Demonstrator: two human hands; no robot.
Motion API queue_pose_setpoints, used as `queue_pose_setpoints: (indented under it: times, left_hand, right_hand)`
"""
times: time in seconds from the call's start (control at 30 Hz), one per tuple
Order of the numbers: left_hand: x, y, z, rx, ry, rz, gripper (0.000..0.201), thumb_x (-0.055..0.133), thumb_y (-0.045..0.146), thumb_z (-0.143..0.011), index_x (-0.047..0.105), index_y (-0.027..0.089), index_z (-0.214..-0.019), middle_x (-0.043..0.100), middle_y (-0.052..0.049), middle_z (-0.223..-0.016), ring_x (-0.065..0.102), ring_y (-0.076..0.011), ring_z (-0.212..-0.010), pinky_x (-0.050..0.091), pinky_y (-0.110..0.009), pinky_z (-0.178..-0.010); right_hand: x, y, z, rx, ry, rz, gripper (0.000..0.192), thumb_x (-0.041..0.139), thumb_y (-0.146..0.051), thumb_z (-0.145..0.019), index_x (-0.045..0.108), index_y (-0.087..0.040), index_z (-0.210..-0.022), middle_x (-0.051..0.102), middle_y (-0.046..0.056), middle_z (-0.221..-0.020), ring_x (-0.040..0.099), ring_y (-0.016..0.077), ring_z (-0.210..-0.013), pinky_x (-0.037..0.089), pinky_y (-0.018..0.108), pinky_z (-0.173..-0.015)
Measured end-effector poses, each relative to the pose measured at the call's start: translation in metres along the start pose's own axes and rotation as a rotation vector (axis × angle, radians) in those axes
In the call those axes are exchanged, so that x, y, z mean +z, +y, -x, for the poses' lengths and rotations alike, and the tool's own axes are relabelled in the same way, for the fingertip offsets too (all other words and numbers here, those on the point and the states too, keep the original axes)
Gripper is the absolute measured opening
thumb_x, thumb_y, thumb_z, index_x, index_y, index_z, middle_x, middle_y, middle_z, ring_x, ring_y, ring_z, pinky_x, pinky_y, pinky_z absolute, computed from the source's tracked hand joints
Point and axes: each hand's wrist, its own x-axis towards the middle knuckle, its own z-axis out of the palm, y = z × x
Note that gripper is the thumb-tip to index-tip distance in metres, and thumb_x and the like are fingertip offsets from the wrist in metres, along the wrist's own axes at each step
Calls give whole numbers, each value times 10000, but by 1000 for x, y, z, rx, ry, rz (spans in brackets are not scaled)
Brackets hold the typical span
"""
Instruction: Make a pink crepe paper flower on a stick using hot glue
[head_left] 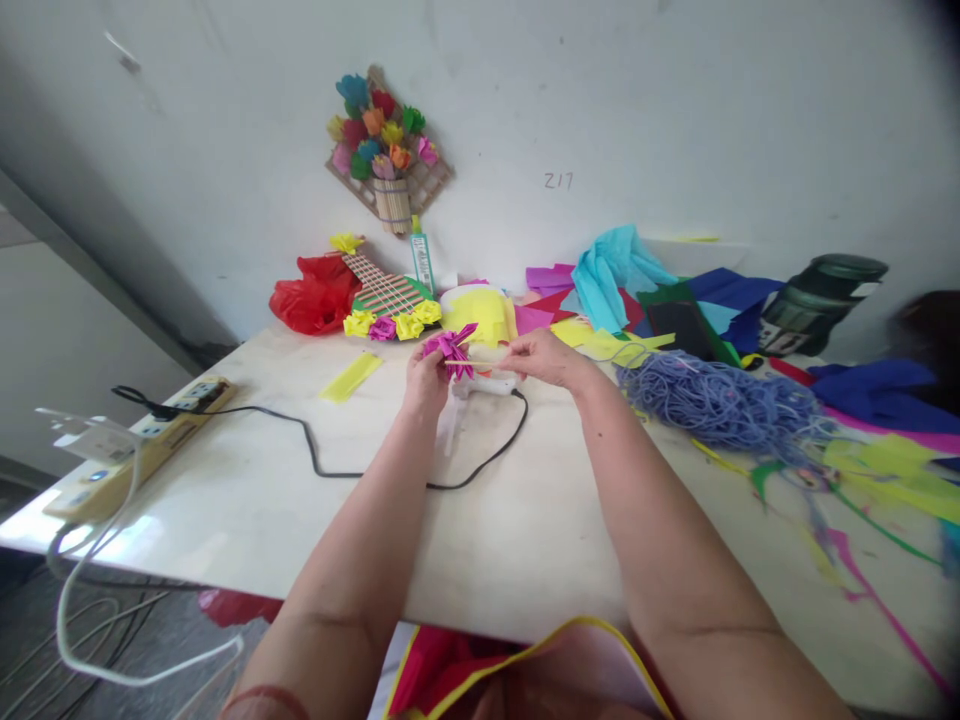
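Observation:
My left hand (424, 383) pinches a magenta paper flower (450, 347) above the white table (262, 500). My right hand (541, 357) holds the end of a thin wooden stick (472, 364) that runs across to the flower. Both hands meet over a white glue gun (484, 385) lying on the table, its black cord (337, 470) looping toward the left. Just behind the hands stands a stack of yellow paper (484, 312).
A power strip (142, 440) with plugs lies at the left edge. A heap of blue-purple cord (720, 400) sits to the right, amid coloured paper sheets and scraps. A red bag (315, 295), woven mat with paper flowers, glue bottle (421, 258) and dark jar (817, 300) line the wall.

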Motion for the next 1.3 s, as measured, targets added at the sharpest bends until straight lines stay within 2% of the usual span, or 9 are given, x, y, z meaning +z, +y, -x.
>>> queue_pose_setpoints:
  times: [0.17,0.3,0.47,0.67,1.3]
  left_hand:
    - [4,2,3,1,-21,-27,213,644,117,-669,591,152,-872,666,-31,-747,686,-215,-757,520,-298,-702]
    - [5,2,5,-4,-36,-27,223,655,131,-658,584,149,-869,676,-36,-763,676,-186,-687,524,-313,-711]
    - [5,1,5,-2,-45,-45,233,669,149,-649,585,153,-866,677,-38,-775,674,-186,-692,524,-302,-684]
    - [5,0,4,-3,-59,-53,238,654,137,-648,593,146,-878,680,-39,-756,674,-180,-685,528,-290,-663]
    - [8,1,7,-17,-71,-95,219,631,128,-664,583,150,-876,686,-40,-746,677,-188,-681,540,-337,-710]
  right_hand:
    - [-6,4,-1,5,173,65,359,578,-445,-710,533,-149,-510,431,-38,-461,347,70,-474,235,234,-488]
    - [-8,3,-2,56,247,205,343,577,-435,-731,593,-146,-545,473,-17,-475,406,94,-518,247,241,-510]
    - [-9,-5,0,140,276,361,263,573,-380,-758,678,-155,-671,605,17,-594,484,118,-582,269,245,-531]
    - [-6,-6,-1,159,277,463,271,560,-394,-774,709,-173,-724,666,40,-693,533,138,-644,282,250,-542]
    - [-4,-4,-2,150,254,563,316,524,-452,-798,716,-201,-778,701,60,-823,591,172,-759,359,250,-612]
